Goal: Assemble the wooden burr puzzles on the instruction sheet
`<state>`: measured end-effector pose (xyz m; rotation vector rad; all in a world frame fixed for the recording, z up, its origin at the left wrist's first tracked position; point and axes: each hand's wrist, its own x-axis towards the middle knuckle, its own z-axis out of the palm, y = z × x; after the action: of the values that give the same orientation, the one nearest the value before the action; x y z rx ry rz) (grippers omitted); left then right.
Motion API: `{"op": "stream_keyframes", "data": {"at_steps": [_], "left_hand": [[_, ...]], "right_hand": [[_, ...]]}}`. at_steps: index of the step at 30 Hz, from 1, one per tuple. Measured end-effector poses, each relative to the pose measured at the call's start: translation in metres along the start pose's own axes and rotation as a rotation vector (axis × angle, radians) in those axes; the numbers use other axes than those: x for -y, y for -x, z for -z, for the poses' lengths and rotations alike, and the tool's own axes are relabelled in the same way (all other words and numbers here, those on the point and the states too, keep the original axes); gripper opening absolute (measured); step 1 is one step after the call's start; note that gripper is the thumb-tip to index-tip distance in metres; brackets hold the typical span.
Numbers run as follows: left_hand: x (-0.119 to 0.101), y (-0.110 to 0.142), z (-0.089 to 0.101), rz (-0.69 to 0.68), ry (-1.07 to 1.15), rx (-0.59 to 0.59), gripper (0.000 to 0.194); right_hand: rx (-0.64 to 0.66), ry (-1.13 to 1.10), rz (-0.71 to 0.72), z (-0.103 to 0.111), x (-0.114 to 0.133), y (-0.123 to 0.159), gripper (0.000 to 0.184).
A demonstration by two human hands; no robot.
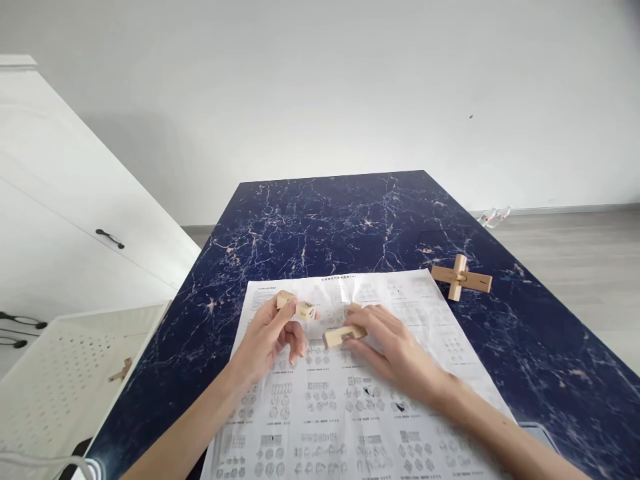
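Note:
Between the thumb and fingers of my left hand (273,333) is a light wooden puzzle piece (305,311), notched, with a dark mark near its end. My right hand (387,337) grips another notched wooden puzzle piece (336,337), slightly blurred, its near end pointing left. The two pieces are apart, held above a large printed instruction sheet (320,390) covered with rows of small diagrams. Part of each piece is hidden by my fingers.
A cross-shaped wooden puzzle (461,277) lies right of the sheet on the dark blue marbled table (330,227). Another small wooden piece (121,371) rests on the white perforated surface (65,373) at left. A white cabinet (75,200) stands beyond it. Clear plastic items (494,216) sit on the floor.

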<state>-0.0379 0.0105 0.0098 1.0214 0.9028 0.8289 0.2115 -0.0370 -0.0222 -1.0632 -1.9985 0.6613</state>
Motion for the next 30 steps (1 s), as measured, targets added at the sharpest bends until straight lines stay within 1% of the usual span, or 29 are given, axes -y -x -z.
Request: {"op": "stream_keyframes", "data": {"at_steps": [3,6,9,12,17,19,21,23,26,30], "left_hand": [[0.000,0.001,-0.001,0.009,0.024,0.008,0.047],[-0.001,0.002,-0.001,0.051,0.059,0.027,0.050],[0.000,0.003,0.003,0.082,0.151,0.047,0.047],[0.001,0.003,0.006,0.096,0.225,0.055,0.043],[0.002,0.004,0.008,0.144,0.207,0.042,0.041],[0.001,0.005,0.008,0.204,0.184,0.042,0.039],[-0.002,0.005,0.008,0.278,0.160,0.067,0.038],[-0.004,0.006,0.007,0.315,0.151,0.100,0.039],[-0.005,0.007,0.006,0.299,0.174,0.130,0.043],[-0.002,0.007,0.005,0.284,0.171,0.172,0.055]], "right_hand": [[-0.059,-0.166,-0.220,0.002,0.000,0.001,0.019],[-0.089,-0.368,-0.316,0.003,0.001,-0.001,0.028],[-0.116,-0.487,-0.341,0.004,0.003,-0.003,0.033],[-0.132,-0.521,-0.354,0.004,0.004,-0.004,0.034],[-0.115,-0.514,-0.365,0.005,0.004,-0.003,0.033],[-0.111,-0.511,-0.358,0.005,0.005,-0.003,0.033],[-0.109,-0.509,-0.351,0.006,0.007,-0.003,0.033],[-0.107,-0.508,-0.353,0.007,0.008,-0.003,0.033],[-0.109,-0.524,-0.367,0.008,0.010,-0.004,0.033],[-0.115,-0.619,-0.403,0.008,0.012,-0.006,0.035]]}}
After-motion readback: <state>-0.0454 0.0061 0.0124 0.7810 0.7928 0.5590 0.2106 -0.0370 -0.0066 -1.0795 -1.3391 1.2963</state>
